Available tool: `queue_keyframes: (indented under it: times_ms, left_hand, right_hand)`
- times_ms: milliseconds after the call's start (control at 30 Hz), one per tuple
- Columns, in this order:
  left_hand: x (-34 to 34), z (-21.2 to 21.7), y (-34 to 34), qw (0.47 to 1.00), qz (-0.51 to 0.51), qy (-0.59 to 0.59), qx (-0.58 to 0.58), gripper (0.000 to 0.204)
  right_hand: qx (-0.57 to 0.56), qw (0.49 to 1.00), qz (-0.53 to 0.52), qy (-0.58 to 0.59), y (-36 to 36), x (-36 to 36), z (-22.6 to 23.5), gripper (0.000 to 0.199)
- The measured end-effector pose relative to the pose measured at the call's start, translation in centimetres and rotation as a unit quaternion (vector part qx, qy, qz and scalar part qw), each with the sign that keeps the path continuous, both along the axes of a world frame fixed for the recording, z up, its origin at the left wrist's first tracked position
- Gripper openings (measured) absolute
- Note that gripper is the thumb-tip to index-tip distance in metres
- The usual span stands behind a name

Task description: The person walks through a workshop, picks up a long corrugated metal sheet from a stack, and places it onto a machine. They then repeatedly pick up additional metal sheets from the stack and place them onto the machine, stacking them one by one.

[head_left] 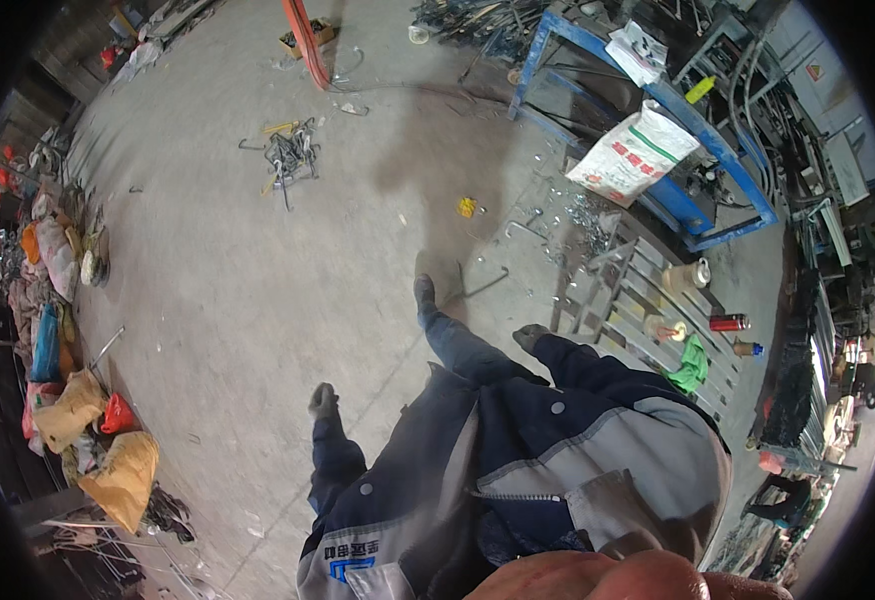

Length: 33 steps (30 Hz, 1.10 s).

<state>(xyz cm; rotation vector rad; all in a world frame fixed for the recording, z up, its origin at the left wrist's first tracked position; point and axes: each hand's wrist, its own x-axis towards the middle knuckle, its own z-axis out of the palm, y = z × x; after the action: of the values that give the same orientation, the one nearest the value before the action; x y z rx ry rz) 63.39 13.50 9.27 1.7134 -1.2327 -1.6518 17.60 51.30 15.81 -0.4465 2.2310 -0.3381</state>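
Observation:
My left hand (324, 401), in a grey glove, hangs beside my body over the concrete floor (228, 300). Its fingers are curled in, and nothing shows in them. My right hand (530, 337), also gloved in grey, hangs in front of the dark sleeve, near a slatted metal bench (613, 318). How its fingers lie is too small to tell. Past my shoe, a bent metal rod (485, 284) lies on the floor. Farther off are a small crumpled yellow thing (468, 207) and a pile of hooked metal rods (291, 157).
On the bench are a red can (729, 322), a green cloth (692, 364) and a jar (687, 274). Behind it stands a blue metal frame (733, 236) with a white sack (636, 153) on it. Bags and sacks (123, 480) line the left side. An orange post (305, 45) rises at the back.

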Motion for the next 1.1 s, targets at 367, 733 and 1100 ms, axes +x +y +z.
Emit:
queue_keyframes:
  times_ms: [367,733,1100]
  left_hand:
    - [-13.5,-0.3,-14.4,0.940,-0.209,-0.199,0.180,0.045]
    - [-48.9,-1.0,-40.6,0.952,-0.288,-0.085,0.054,0.031]
    - [-76.7,-1.9,-59.0,0.889,-0.405,-0.200,0.067,0.043]
  right_hand:
    - [-0.029,0.999,-0.032,-0.029,-24.0,-18.4,-3.1,0.050]
    - [-0.117,0.975,-0.191,0.007,-35.4,-35.5,-0.3,0.051]
    - [-0.149,0.909,-0.381,0.076,-38.8,-54.6,-6.7,0.043]
